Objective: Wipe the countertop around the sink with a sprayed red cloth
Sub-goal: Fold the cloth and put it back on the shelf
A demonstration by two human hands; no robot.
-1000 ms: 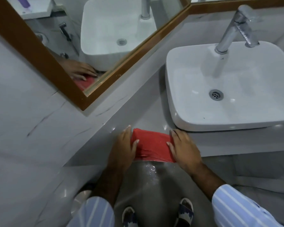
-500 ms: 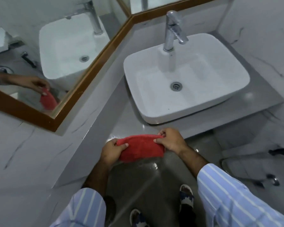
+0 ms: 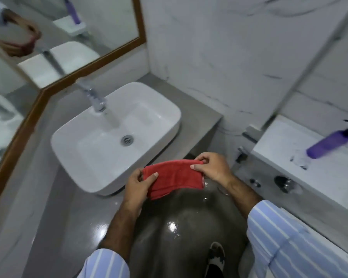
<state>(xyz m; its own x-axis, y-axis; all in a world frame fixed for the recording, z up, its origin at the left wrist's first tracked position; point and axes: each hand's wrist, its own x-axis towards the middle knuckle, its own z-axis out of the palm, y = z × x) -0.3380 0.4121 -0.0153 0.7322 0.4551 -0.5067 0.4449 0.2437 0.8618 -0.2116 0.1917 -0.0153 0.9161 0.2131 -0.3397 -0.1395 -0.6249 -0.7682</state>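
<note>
Hanging lifted off the grey countertop (image 3: 191, 109) now, one red cloth (image 3: 174, 178), stretching between left hand (image 3: 138, 184) and right hand (image 3: 212, 167), both pinching its ends, just before one white basin (image 3: 117, 135); one purple spray bottle (image 3: 327, 145) coming into view, lying right.

Purple bottle (image 3: 327, 144) motion-blurred, faucet (image 3: 97, 102) smeared, mirror (image 3: 48, 37) cropped

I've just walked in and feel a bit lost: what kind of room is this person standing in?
Most likely a bathroom. A white rectangular ceramic basin with a chrome tap sits on a grey stone countertop, below a wood-framed wall mirror, with marble-look tiles around.
</note>
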